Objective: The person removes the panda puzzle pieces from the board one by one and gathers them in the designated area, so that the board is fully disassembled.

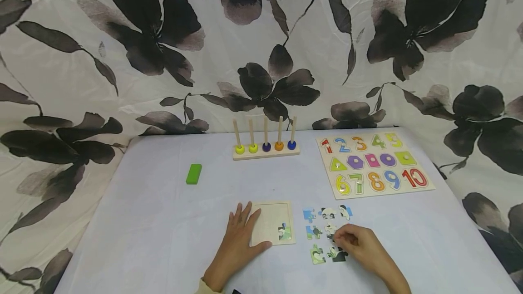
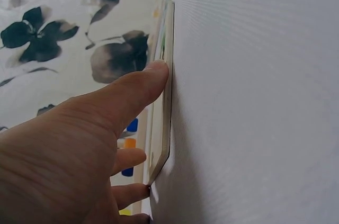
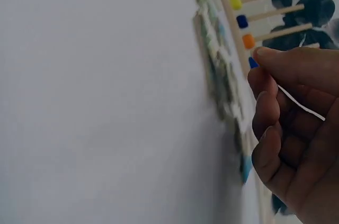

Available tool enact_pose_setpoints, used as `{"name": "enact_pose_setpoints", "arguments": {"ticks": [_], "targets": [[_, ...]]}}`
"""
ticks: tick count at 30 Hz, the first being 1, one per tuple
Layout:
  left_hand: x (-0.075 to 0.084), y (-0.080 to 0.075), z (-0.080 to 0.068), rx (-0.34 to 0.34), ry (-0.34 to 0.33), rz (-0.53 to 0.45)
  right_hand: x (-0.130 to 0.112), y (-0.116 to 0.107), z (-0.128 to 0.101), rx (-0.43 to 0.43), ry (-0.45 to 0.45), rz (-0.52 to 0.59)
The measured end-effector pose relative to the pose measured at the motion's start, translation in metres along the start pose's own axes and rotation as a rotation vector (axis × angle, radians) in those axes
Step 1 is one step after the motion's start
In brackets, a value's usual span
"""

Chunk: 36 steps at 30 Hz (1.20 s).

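Digits 1–10 on number board (image 1: 373, 164)

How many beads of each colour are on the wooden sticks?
Yellow beads: 2
Blue beads: 2
Orange beads: 1
Total: 5 beads, one at the bottom of each stick on the peg rack.
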State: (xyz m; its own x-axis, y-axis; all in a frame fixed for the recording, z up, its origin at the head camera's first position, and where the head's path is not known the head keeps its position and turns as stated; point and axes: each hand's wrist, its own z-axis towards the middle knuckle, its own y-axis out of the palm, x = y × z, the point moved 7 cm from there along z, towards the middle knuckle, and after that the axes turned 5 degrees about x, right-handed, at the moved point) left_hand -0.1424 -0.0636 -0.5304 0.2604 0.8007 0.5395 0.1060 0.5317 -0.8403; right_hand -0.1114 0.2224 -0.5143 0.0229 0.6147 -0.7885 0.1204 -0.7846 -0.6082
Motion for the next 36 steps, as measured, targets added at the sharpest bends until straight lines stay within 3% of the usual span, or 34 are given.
{"name": "enact_pose_setpoints", "arguments": {"ticks": [3,9,14,18,26,36], "targets": [[0.0,0.0,0.0,-0.002,0.0,0.004,-0.014,0.002,0.009,0.014,-0.031,-0.001],[0.001,0.0,0.002,-0.002,0.004,0.004,-0.05,0.012,0.028,0.024,-0.19,0.022],[0.001,0.001,0.003,-0.008,0.003,0.011,-0.074,0.03,0.039,-0.032,-0.277,0.04],[0.001,0.002,0.003,-0.009,0.003,0.019,-0.085,0.047,0.042,-0.077,-0.345,-0.012],[0.001,-0.001,0.002,-0.008,0.013,0.017,-0.085,0.073,0.045,-0.114,-0.345,-0.193],[0.002,-0.003,-0.001,0.004,0.022,0.009,-0.081,0.082,0.043,-0.105,-0.345,-0.314]]}}
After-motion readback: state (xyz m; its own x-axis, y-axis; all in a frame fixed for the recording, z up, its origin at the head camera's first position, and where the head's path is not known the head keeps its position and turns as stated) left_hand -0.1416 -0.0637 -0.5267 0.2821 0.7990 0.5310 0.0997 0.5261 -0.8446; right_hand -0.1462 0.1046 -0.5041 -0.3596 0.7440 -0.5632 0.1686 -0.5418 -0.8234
